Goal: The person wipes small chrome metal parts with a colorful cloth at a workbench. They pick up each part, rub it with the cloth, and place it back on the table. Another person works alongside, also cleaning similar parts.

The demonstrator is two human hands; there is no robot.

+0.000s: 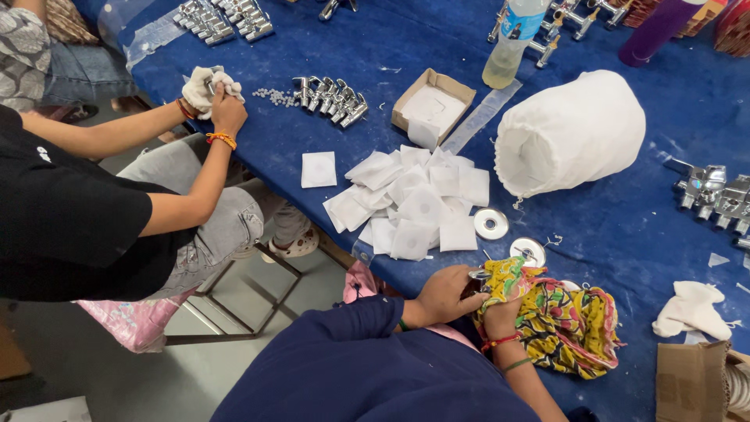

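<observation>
My left hand (444, 297) comes out of a navy sleeve and pinches a small shiny metal part (478, 275) at the table's near edge. My right hand (500, 316), with thread bands on its wrist, is closed on a bunched yellow, red and green patterned cloth (570, 320) pressed against that part. Two flat chrome discs (491, 224) (528, 250) lie on the blue table cover just beyond my hands. A heap of small white square pouches (418, 203) lies to the left of the discs.
A co-worker in a black shirt sits at the left, both hands around a white rag (209, 81). Rows of chrome tap fittings (332, 98) (715, 195), an open cardboard box (432, 105), a white cloth sack (570, 133), a plastic bottle (512, 39) and a white rag (691, 309) lie on the table.
</observation>
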